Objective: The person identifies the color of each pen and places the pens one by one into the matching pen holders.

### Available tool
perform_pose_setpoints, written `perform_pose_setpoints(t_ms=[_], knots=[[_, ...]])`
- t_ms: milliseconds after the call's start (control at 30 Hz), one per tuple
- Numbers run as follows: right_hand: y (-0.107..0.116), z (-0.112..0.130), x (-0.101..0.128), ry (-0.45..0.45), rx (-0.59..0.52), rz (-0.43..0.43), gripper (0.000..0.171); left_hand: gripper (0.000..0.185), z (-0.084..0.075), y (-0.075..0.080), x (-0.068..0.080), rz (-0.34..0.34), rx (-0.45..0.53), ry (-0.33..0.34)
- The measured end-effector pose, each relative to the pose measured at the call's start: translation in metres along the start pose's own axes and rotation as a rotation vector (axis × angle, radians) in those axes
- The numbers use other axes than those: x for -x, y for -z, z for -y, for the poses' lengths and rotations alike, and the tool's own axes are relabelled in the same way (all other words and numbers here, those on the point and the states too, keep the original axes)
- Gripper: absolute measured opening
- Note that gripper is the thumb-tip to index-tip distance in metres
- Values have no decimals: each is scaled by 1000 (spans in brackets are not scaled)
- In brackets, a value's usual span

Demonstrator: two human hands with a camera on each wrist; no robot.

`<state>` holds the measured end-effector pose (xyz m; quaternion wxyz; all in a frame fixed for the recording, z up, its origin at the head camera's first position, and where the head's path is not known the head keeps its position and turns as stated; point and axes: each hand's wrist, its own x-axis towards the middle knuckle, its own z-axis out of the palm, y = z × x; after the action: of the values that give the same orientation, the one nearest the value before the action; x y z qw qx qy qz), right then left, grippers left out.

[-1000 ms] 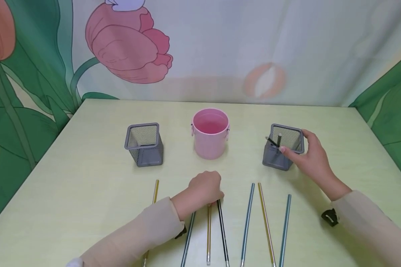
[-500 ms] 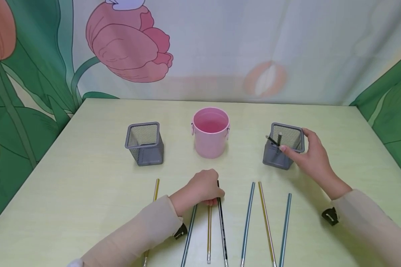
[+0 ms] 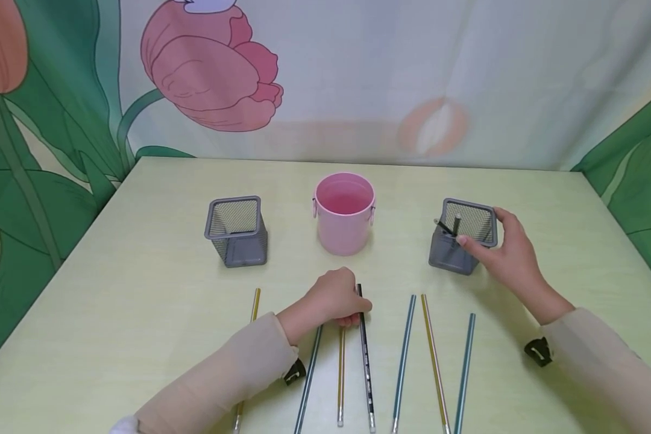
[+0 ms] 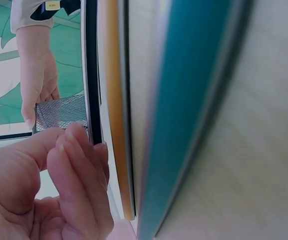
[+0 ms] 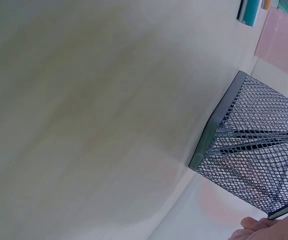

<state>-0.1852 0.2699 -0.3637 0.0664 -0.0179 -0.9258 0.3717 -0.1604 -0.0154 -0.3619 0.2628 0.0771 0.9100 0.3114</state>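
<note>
My left hand (image 3: 336, 299) pinches the far end of a black pencil (image 3: 365, 355) that lies on the pale green table (image 3: 141, 313); the left wrist view shows the fingertips (image 4: 79, 145) curled round the black pencil (image 4: 91, 75), beside a gold pencil (image 4: 115, 110) and a teal pencil (image 4: 183, 120). My right hand (image 3: 507, 253) grips the right grey mesh holder (image 3: 458, 244), thumb on its near rim and fingers on the far corner. Two dark pencils (image 3: 449, 226) stand inside it. The right wrist view shows the mesh holder (image 5: 253, 155) close up.
A pink cup (image 3: 343, 212) stands mid-table and a second mesh holder (image 3: 236, 230) to its left. Several pencils lie in a row near the front edge: gold (image 3: 252, 319), teal (image 3: 306, 380), gold (image 3: 340, 374), teal (image 3: 402, 355), gold (image 3: 434, 361), teal (image 3: 463, 374).
My left hand has taken hold of the black pencil and pushed it away from me; its far tip now shows beyond the fingers. The right hand stays on the holder.
</note>
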Motion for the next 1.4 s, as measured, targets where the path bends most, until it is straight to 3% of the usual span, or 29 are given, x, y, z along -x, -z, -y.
perform_pose_setpoints(t_ms=[567,1067,1400], knots=[[-1,-4,-2,10,0,-7,88,31,-2,4,0,-37,-61,0],[-1,-1,-3,11,-16,-6,89,39,-8,12,6,-107,36,-27],[-1,-1,-2,5,-15,-6,89,37,-13,21,9,-197,71,-135]])
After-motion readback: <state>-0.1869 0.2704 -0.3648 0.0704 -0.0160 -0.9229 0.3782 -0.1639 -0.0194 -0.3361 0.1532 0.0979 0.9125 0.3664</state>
